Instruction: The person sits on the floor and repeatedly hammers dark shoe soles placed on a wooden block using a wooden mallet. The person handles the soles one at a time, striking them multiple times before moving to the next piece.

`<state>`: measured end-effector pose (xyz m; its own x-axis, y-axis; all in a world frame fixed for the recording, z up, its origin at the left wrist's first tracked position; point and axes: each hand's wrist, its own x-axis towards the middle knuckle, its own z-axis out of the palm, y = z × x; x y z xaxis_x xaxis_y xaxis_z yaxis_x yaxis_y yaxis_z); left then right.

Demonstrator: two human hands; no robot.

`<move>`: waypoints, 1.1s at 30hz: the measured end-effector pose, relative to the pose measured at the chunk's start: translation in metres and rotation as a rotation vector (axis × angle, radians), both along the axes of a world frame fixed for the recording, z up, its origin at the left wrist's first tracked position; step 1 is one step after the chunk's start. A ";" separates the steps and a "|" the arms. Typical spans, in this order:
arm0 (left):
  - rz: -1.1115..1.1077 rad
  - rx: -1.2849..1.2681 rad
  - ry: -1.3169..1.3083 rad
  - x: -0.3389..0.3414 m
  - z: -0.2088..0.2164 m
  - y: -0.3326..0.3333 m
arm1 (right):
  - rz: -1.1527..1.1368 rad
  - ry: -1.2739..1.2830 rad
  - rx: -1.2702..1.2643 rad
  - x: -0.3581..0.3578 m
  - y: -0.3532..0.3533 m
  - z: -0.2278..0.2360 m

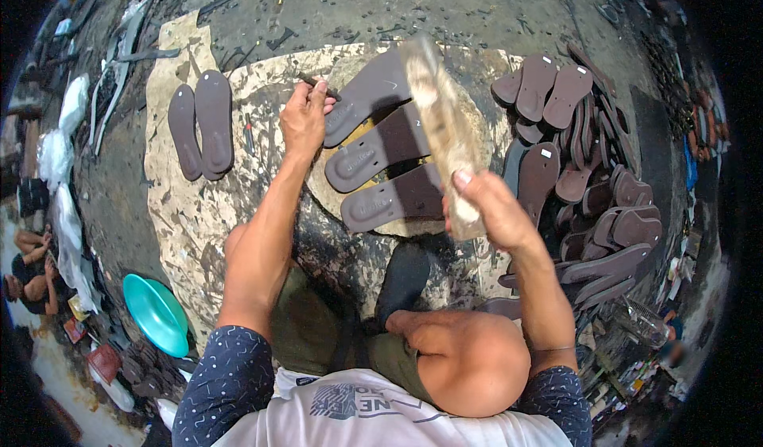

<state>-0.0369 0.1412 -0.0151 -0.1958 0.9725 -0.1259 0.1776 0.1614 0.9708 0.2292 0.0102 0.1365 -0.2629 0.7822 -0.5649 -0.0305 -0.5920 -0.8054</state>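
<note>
Bright, even daylight falls from above, leaving only soft, short shadows under the brown soles (373, 149) and the forearms. Strong fisheye distortion bends the ground toward a black rim at all 4 corners. The wooden block (442, 129) in the right hand (489, 208) is smeared by motion blur; the edges look soft and hazy

matt brown rubbery soles (373, 149); rough worn wooden block (441, 129); glossy teal plastic bowl (155, 313); stained stone slab (191, 216).
</note>
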 end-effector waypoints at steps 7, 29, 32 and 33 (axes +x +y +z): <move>-0.081 0.205 0.389 -0.006 0.005 -0.007 | -0.267 -0.182 0.652 -0.033 0.068 0.100; -0.071 0.068 0.101 0.020 0.004 -0.034 | 0.038 -0.048 -0.137 -0.013 0.041 -0.070; -0.089 0.100 0.156 0.020 0.003 -0.031 | -0.011 0.044 -0.036 0.001 0.053 -0.035; -0.106 0.114 0.216 0.016 0.002 -0.030 | -0.015 0.064 -0.037 0.000 0.062 -0.011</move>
<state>-0.0207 0.1112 -0.0130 -0.1029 0.9945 0.0194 0.3927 0.0227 0.9194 0.2295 0.0722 0.1253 -0.2880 0.7652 -0.5757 -0.0901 -0.6202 -0.7793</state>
